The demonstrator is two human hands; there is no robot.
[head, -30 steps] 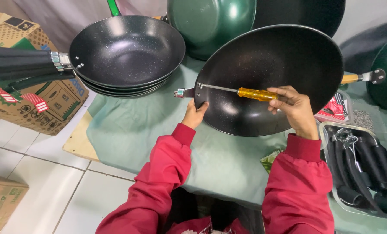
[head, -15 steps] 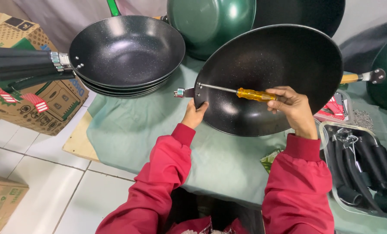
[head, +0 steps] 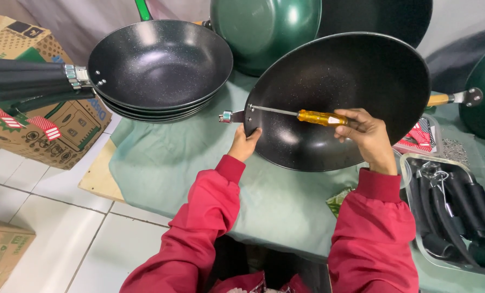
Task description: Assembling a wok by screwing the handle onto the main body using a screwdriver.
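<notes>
Left hand (head: 246, 144) grips the rim of a tilted black speckled nonstick wok (head: 340, 100); right hand (head: 364, 135) pinches an amber-handled screwdriver (head: 307, 115), its tip at the wok's metal handle bracket (head: 231, 116).

Right hand (head: 368, 135) drives screwdriver (head: 307, 115) inside wok (head: 351, 76).

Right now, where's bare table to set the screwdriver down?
Free: the green cloth between the stack of black speckled pans and the left hand, and the strip before the tilted black pan. Crowded: right side, with the metal tray of black handles.
</notes>
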